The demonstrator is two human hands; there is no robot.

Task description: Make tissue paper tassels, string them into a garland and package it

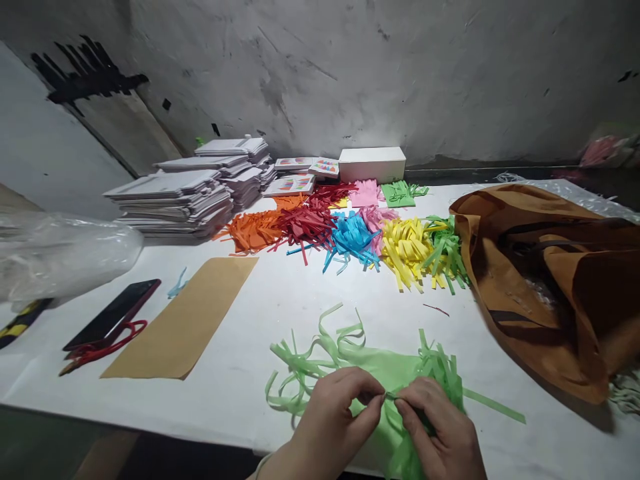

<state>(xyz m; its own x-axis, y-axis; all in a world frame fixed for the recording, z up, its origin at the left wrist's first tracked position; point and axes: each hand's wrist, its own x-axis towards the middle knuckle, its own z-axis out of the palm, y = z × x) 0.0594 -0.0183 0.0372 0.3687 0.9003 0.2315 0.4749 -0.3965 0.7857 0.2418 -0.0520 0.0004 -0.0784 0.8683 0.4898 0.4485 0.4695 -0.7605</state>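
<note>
A light green fringed tissue paper sheet (pixel 390 362) lies at the table's near edge, its cut strips spreading to the left and right. My left hand (pixel 337 420) is closed in a pinch, thumb and forefinger on a small twisted bit of the green paper. Close beside it, my right hand (pixel 440 427) pinches the same twisted bit from the other side. Its lower fingers are partly hidden. One loose green strip (pixel 495 405) sticks out to the right of that hand.
Bundles of orange (pixel 255 231), red (pixel 306 225), blue (pixel 353 235) and yellow fringed paper (pixel 406 247) lie farther back. Paper stacks (pixel 175 203) and a white box (pixel 373 164) stand near the wall. A brown bag (pixel 530 267), brown card (pixel 185 317), phone (pixel 113 313) and red-handled scissors (pixel 113 343) flank the work.
</note>
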